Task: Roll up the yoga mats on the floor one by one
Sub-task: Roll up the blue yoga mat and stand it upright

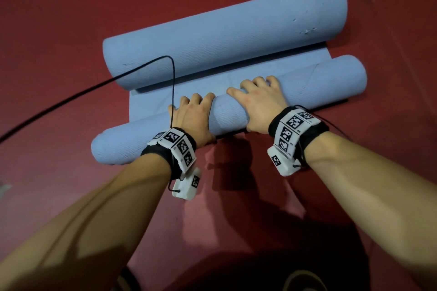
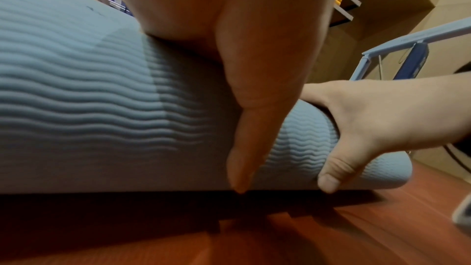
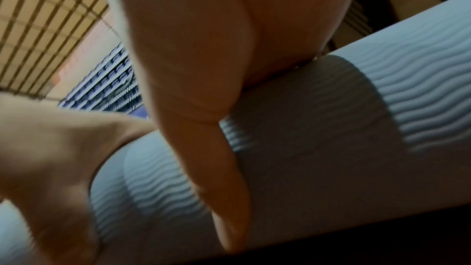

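Near roll (image 1: 227, 116) on red floor (image 1: 59, 19), short flat strip left before far roll (image 1: 224, 35) | our left hand (image 1: 191, 120) and right hand (image 1: 257, 104) side by side, fingers curled over its top, thumbs behind: we judge this keeps the winding tight.

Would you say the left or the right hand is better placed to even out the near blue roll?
Probably the left hand: its end of the near roll trails closer to the person, while the right hand sits further forward.
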Demonstrator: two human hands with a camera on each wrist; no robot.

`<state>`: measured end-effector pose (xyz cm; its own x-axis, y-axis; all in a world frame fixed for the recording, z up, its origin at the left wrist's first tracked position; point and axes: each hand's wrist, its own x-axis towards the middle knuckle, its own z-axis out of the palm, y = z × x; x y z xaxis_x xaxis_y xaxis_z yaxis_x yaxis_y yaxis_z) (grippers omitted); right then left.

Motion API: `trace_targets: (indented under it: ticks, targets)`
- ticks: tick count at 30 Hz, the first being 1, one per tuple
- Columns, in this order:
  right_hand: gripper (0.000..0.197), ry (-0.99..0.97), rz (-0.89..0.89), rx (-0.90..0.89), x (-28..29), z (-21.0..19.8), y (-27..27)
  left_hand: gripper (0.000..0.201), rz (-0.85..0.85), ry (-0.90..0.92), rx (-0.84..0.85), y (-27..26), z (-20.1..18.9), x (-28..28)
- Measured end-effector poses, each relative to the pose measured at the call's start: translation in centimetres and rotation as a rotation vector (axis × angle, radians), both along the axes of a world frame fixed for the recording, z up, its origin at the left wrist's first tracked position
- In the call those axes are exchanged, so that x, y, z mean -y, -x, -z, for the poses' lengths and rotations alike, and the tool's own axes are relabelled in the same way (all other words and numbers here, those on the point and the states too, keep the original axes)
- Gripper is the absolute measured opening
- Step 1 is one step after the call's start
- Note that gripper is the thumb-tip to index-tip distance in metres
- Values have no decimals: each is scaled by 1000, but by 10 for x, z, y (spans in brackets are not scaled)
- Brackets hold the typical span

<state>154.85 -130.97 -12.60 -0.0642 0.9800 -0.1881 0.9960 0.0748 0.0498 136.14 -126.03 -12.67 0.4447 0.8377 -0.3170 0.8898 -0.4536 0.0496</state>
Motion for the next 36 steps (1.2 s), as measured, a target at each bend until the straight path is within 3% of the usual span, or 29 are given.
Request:
trace_targets:
  ticks: [3,13,26,36]
  targets:
    - [90,33,18,-21,10,-2,2,92,14,36,-3,2,-1,8]
    - [86,25,46,-69,47,-1,8,94,44,94,-14,11,-2,38]
    - [101,330,12,-102,60,-20,9,102,68,300,-79,14,-7,56]
    - [111,227,15,-87,61,-12,11,98,44,497,-73,6,-16,18]
